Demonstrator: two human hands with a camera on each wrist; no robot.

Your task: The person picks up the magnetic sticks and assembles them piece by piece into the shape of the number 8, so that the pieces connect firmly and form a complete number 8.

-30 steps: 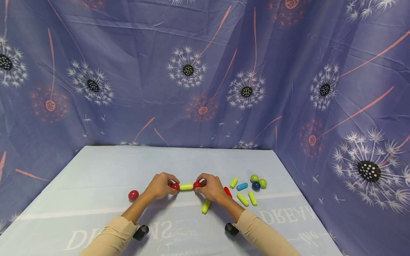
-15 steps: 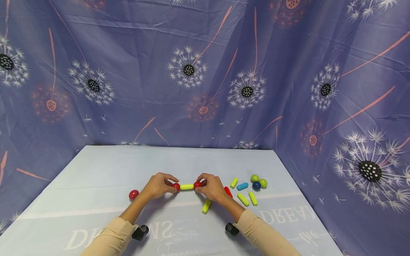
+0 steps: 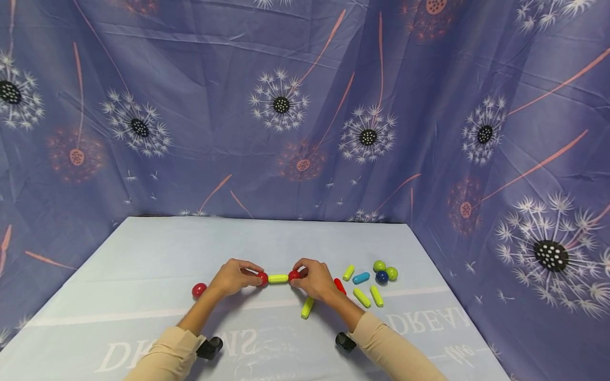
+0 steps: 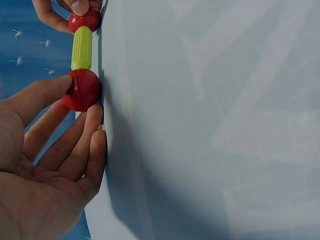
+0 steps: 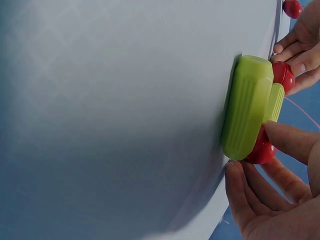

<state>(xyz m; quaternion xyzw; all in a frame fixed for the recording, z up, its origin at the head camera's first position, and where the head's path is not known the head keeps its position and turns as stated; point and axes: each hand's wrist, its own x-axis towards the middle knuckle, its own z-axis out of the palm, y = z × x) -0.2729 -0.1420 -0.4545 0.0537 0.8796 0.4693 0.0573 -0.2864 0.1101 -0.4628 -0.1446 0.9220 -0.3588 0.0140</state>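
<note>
A yellow-green ribbed rod (image 3: 278,278) lies between two red balls, touching one at each end. My left hand (image 3: 234,276) pinches the left red ball (image 4: 86,91) between thumb and fingers. At the other end, my right hand (image 3: 314,279) holds the right red ball (image 5: 262,149) the same way. In the left wrist view the rod and balls form one straight line. Another yellow-green rod (image 5: 247,107) lies on the table just in front of my right hand, partly covering the joined piece in the right wrist view.
A loose red ball (image 3: 198,290) sits left of my left forearm. To the right lie a red rod (image 3: 339,286), a blue rod (image 3: 360,278), several yellow-green rods, two green balls and a dark blue ball (image 3: 382,277). A patterned curtain (image 3: 214,132) hangs behind the table (image 3: 157,248).
</note>
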